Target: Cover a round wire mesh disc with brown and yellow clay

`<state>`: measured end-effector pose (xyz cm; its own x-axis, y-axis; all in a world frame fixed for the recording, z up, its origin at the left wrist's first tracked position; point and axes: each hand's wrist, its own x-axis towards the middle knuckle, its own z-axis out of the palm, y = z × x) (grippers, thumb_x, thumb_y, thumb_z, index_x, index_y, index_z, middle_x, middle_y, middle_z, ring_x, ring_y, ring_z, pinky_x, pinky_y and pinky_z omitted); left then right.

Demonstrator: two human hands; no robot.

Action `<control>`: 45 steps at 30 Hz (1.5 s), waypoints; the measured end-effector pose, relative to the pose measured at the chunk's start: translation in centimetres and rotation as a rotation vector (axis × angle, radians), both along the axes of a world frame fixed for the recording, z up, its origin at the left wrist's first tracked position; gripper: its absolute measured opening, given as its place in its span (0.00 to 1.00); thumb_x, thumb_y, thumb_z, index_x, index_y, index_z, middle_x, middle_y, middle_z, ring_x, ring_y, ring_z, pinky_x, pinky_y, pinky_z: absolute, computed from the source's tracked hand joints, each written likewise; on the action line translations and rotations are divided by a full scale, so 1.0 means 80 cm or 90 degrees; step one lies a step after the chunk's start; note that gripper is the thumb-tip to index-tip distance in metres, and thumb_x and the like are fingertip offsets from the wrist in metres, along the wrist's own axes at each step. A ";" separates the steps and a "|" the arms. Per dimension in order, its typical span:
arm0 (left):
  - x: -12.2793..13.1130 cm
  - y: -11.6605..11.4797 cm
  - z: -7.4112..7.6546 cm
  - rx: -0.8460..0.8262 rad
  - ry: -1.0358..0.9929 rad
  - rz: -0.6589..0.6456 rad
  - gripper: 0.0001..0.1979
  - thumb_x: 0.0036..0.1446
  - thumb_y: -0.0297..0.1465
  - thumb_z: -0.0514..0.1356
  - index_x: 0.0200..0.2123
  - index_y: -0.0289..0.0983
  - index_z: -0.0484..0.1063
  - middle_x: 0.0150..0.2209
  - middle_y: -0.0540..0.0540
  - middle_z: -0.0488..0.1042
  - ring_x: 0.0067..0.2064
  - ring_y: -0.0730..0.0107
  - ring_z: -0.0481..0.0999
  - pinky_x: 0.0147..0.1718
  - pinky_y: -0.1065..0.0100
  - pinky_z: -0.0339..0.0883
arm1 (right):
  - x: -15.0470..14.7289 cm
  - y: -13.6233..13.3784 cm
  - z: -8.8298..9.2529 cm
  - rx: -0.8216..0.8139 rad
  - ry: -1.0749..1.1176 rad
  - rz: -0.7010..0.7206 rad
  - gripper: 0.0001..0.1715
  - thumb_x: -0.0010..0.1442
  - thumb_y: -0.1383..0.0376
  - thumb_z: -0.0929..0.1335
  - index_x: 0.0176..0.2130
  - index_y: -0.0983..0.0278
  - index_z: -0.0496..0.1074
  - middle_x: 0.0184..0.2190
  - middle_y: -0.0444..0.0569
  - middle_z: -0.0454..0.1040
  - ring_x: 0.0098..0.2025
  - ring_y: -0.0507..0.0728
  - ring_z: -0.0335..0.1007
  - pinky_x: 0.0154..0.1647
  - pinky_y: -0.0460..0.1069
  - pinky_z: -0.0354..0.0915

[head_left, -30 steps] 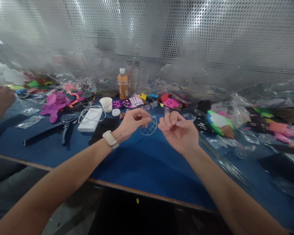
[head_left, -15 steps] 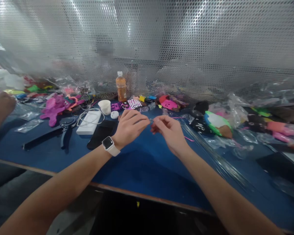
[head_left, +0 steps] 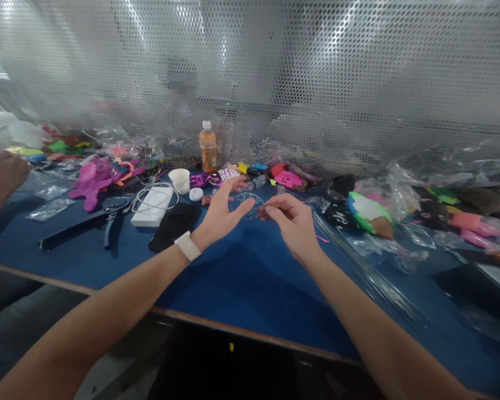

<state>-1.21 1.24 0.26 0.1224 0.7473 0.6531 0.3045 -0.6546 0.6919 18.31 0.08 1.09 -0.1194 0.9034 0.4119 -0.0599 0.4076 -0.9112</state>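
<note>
My right hand (head_left: pixel 291 221) pinches the edge of a small frame of bent thin wire (head_left: pixel 252 208) between thumb and fingertips, above the blue table. The wire frame has a rounded outline, but its finer shape is too thin to make out. My left hand (head_left: pixel 221 215), with a white watch band on the wrist, is just left of the frame. Its thumb and fingers are spread apart around the frame's left side; whether they touch it I cannot tell. A bundle of long straight wires (head_left: pixel 369 272) lies on the table right of my right hand.
Blue-handled cutters (head_left: pixel 108 222), a white box with a cable (head_left: pixel 152 206), a black pouch (head_left: pixel 175 226), a white cup (head_left: pixel 179 181) and a drink bottle (head_left: pixel 208 149) stand leftward. Plush pieces and plastic bags line the perforated metal wall (head_left: pixel 250 66). Another person's hand (head_left: pixel 6 172) is at far left.
My left hand has opened and its fingers have spread away from the pinch near my right fingertips. The wire frame now shows between my hands. My right hand has barely moved.
</note>
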 end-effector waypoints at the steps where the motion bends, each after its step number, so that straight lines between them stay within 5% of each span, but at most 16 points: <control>1: -0.001 0.004 -0.002 -0.074 -0.030 -0.063 0.22 0.68 0.42 0.64 0.59 0.37 0.69 0.49 0.38 0.80 0.49 0.59 0.81 0.46 0.59 0.77 | 0.001 0.001 -0.001 -0.001 -0.005 0.003 0.04 0.59 0.63 0.74 0.36 0.60 0.77 0.31 0.46 0.83 0.34 0.56 0.80 0.41 0.54 0.78; 3: -0.004 0.010 -0.005 -0.168 -0.048 -0.164 0.17 0.68 0.43 0.64 0.49 0.35 0.74 0.35 0.43 0.81 0.34 0.67 0.80 0.34 0.67 0.75 | 0.003 0.003 -0.005 -0.009 -0.022 0.012 0.03 0.59 0.64 0.74 0.35 0.61 0.77 0.30 0.46 0.83 0.32 0.55 0.80 0.39 0.54 0.78; 6: -0.006 0.013 -0.007 -0.181 -0.025 -0.191 0.16 0.67 0.42 0.66 0.37 0.35 0.76 0.25 0.47 0.77 0.24 0.73 0.75 0.26 0.71 0.70 | 0.006 0.007 -0.010 -0.028 -0.064 0.029 0.03 0.57 0.65 0.74 0.33 0.62 0.78 0.27 0.47 0.82 0.29 0.56 0.80 0.35 0.53 0.78; 45: 0.010 -0.015 0.007 -0.162 0.010 -0.138 0.08 0.66 0.33 0.65 0.35 0.36 0.80 0.26 0.48 0.78 0.24 0.71 0.77 0.26 0.69 0.70 | -0.004 0.000 -0.014 0.048 -0.187 -0.141 0.02 0.49 0.67 0.73 0.27 0.61 0.76 0.21 0.45 0.77 0.24 0.54 0.72 0.26 0.50 0.66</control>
<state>-0.39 0.02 0.83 0.3046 0.8420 0.4452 0.1888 -0.5115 0.8382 18.02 0.07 0.01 -0.0473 0.8889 0.4556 0.2970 0.4480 -0.8433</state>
